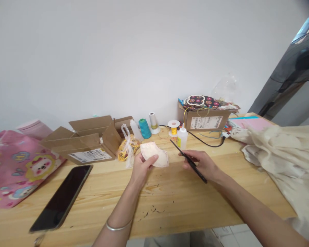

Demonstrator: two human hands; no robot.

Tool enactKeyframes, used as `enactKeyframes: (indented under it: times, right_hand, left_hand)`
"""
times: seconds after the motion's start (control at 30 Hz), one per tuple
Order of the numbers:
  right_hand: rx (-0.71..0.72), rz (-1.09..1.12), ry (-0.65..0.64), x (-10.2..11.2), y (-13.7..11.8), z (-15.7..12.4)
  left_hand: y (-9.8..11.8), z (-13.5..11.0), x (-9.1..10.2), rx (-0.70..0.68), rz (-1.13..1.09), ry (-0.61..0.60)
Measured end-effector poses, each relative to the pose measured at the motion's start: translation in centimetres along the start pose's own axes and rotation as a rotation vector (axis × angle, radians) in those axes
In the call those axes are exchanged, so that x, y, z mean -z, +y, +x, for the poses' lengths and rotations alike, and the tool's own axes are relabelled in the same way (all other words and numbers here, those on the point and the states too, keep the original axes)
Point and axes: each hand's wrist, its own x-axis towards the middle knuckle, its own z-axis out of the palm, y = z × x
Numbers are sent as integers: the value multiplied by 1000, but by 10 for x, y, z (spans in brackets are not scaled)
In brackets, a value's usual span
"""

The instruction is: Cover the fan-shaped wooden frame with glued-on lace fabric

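Note:
My left hand pinches a small cream fabric piece between thumb and fingers. The piece has a curved outline and what look like stitches along its edge. To its right, my right hand grips a slim black pointed tool, whose exact kind I cannot make out. Its thin tip points up and left towards the fabric, apart from it. Just behind the tool stands a small clear squeeze bottle with a yellow label. A plastic bag of yellow cord lies behind my left hand.
Along the wall stand an open cardboard box, a teal thread cone, a white thread cone, a yellow thread spool and a fabric-filled box. A phone and pink bag lie left, cream cloth right.

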Motion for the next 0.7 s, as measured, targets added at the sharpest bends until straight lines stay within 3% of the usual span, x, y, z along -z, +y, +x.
enactKeyframes:
  times: [0.13,0.3,0.5,0.7]
  right_hand:
    - [155,-214,-42,7,-3,-2]
    - [142,-462,-89,8,-5,-4]
    - [178,-531,-120,8,-4,-4]
    - [207,-560,-115,9,-4,-4]
  left_hand:
    - [3,-1,1,-6,30,16]
    - [4,-1,4,-63,106,-10]
    - [1,0,6,-107,227,-74]
    - [1,0,5,-84,207,-53]
